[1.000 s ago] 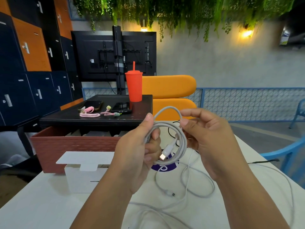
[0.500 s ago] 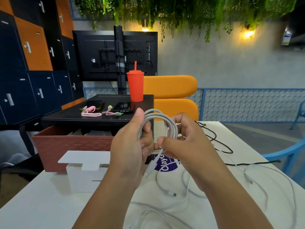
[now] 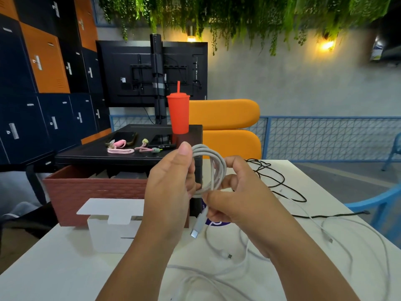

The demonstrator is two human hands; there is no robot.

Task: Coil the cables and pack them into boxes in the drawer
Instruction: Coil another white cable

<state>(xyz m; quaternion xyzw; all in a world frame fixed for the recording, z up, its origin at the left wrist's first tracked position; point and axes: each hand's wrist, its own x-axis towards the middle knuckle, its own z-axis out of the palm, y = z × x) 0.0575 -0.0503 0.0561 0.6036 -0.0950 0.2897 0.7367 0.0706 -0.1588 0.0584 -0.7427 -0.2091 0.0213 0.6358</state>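
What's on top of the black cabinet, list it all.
A red tumbler, two dark phones and pink bundled cords. The left hand and the white cable coil it grips cover the near right corner.

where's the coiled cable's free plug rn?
Head view, centre: the plug dangles below the white coil, between the left hand and right hand that hold it, above the white table.

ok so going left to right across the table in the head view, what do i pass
white box → left hand → coiled white cable → right hand → black cable → blue chair
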